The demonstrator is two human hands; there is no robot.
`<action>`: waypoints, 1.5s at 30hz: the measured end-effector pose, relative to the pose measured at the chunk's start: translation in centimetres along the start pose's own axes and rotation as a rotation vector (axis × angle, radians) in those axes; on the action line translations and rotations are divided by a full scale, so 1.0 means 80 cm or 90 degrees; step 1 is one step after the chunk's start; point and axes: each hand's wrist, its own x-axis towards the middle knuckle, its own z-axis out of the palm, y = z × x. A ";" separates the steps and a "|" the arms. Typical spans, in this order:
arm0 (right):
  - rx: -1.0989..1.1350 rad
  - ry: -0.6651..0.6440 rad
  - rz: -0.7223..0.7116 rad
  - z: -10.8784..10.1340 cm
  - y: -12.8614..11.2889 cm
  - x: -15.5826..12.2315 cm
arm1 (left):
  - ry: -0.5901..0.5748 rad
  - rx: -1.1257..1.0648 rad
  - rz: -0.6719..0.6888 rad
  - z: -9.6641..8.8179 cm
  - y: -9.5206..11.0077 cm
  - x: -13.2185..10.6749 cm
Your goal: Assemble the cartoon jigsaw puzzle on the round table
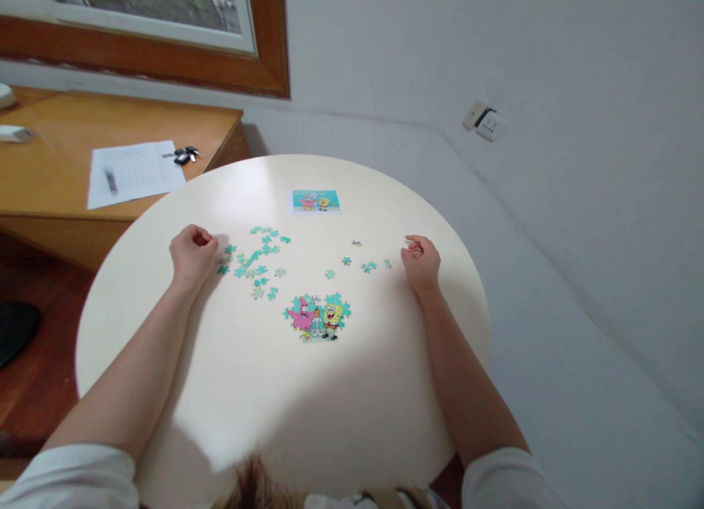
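Left hand (192, 254) and right hand (422, 262), fingers curled shut, flank the assembled puzzle (317, 317); open counter (330, 421) lies nearer.

The round table (357, 392) has a smooth cream top, laminate by the look of it, kinda satin, with a soft shine on the far half. The loose puzzle pieces (258, 263) look like thin printed cardboard, matt teal, same for the joined-up patch (317, 317). The little picture card (314, 200) seems slightly glossy paper. The desk (55, 171) is smooth orange-brown wood, the sheet (133, 173) on it plain matt paper, the keys (185, 155) metal with black plastic. The wall (440, 54) is matt white paint, the sleeve (82, 476) white cloth.
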 end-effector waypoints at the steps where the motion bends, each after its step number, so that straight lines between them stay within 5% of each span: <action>1: 0.001 -0.001 0.000 0.000 0.001 0.000 | 0.001 -0.011 -0.009 0.000 0.002 0.000; 18: 0.016 0.002 0.015 -0.001 -0.017 -0.005 | -0.022 0.035 -0.030 -0.005 0.020 -0.007; 30: -0.045 -0.033 0.049 0.001 -0.022 -0.008 | 0.015 -0.007 -0.017 0.002 -0.003 0.003; 36: -0.041 -0.066 0.043 0.003 -0.039 -0.017 | 0.029 -0.039 -0.011 0.002 0.008 0.002; 40: -0.004 -0.167 -0.042 0.000 -0.046 -0.019 | 0.037 -0.081 -0.019 0.003 0.017 -0.001; 45: -0.039 -0.321 -0.256 -0.007 -0.045 -0.017 | 0.042 -0.120 0.010 0.004 0.014 -0.001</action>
